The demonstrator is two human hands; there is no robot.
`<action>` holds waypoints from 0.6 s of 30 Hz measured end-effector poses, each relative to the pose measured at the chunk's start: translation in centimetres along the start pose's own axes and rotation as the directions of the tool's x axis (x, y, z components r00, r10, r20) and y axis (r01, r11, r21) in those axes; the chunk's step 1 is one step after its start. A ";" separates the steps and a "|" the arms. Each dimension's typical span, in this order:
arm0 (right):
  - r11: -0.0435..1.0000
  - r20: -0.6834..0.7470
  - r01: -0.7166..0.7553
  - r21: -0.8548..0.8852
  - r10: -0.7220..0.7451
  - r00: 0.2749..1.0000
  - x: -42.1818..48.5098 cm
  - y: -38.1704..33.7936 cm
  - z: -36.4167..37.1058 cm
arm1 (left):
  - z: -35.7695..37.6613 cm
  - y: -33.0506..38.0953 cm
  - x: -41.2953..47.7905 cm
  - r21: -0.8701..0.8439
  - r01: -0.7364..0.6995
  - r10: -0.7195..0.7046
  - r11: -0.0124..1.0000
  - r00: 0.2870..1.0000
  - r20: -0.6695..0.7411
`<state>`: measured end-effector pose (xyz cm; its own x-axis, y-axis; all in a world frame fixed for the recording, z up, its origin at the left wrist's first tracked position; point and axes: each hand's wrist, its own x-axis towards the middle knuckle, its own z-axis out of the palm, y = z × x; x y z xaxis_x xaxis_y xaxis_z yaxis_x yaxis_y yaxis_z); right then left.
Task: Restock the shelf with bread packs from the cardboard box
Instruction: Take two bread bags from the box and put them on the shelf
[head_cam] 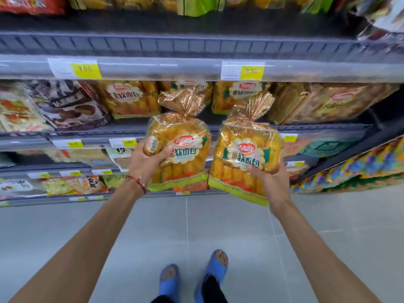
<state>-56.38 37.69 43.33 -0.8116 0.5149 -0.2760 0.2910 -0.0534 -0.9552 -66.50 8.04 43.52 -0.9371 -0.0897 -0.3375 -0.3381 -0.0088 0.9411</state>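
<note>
Holding left pack (181, 149), right pack (247, 154) just before shelf edge (323, 127).

Left bread pack (181, 154), right bread pack (247, 162): coloured golden-yellow, gold tops, red logo, lime-green edge. Price tag (86, 68) printed yellow. Floor (218, 226) tiled grey. Sandals (215, 267) blue.

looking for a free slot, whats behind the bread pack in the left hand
Behind the left bread pack sits the shelf with shelved packs and a dark gap. It hides the shelf edges lower down.
</note>
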 end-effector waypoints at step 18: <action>0.987 0.091 0.162 0.001 -0.162 0.983 11.1 -5.8 1.5 | 3.6 6.6 8.4 -0.122 -0.079 0.087 0.989 0.994 0.062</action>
<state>-67.85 42.44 45.67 -0.8906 0.4369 -0.1264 0.1549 0.0301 -0.9875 -76.94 10.82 46.82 -0.9666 -0.0277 -0.2548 -0.2496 -0.1228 0.9605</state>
